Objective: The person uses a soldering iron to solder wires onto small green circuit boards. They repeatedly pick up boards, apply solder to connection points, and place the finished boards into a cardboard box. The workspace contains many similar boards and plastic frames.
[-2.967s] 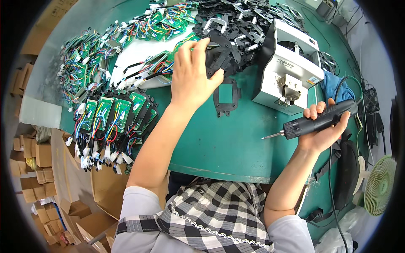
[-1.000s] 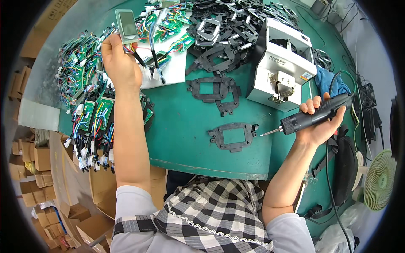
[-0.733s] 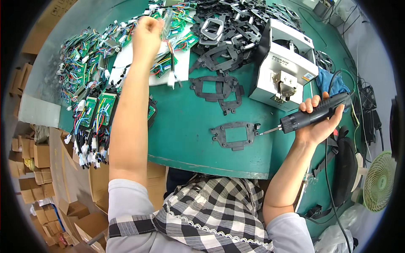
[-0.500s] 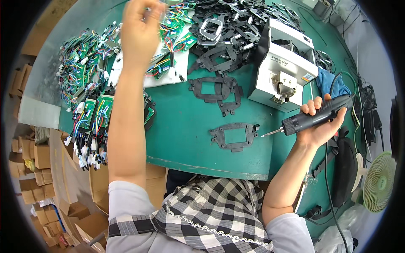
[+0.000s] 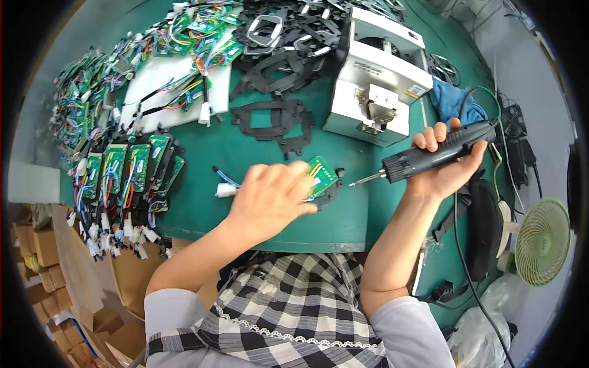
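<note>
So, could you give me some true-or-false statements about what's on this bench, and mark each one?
1. The left hand covers part of a green circuit board. True.
2. The right hand is empty. False: the right hand grips a black power screwdriver.
3. Wired boards lie on the white sheet. True.
4. The blue cloth lies left of the white machine. False: the blue cloth is right of the white machine.
5. A green fan is at the picture's right. True.
</note>
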Action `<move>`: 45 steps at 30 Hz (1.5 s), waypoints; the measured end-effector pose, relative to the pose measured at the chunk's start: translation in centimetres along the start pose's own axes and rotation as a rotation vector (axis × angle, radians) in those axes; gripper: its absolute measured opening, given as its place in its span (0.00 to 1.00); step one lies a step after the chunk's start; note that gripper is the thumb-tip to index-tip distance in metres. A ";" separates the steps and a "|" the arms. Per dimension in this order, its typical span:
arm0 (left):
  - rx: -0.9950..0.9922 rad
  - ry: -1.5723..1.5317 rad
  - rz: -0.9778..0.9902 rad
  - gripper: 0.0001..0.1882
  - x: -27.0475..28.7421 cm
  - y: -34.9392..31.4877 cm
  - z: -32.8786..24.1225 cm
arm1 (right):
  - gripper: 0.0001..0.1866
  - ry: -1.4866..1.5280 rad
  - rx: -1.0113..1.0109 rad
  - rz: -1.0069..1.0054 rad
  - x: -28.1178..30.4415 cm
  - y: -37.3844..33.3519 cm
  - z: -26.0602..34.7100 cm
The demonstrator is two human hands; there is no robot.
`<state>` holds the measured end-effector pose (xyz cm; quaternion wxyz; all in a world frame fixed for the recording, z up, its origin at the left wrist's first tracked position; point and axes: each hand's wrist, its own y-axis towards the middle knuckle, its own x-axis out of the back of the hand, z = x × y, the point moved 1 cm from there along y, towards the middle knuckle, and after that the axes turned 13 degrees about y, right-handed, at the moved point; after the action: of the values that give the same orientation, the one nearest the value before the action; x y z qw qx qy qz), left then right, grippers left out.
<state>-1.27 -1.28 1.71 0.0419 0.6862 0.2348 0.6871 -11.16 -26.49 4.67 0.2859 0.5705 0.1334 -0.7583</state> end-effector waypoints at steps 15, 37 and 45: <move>0.117 -0.193 0.029 0.25 -0.3 0.4 1.7 | 0.33 -0.420 0.425 0.326 -6.5 -0.1 0.4; 0.080 -0.212 0.038 0.22 -0.6 0.1 1.9 | 0.41 -0.672 0.273 0.335 -5.4 -2.8 -4.8; 0.164 -0.162 -0.067 0.21 0.0 -0.1 2.0 | 0.35 -0.585 0.313 0.369 -4.8 -2.4 -3.6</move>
<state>0.57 -0.64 1.57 0.0273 0.7324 0.3090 0.6060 -8.81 -21.30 7.79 0.3529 0.3811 -0.1764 -0.8362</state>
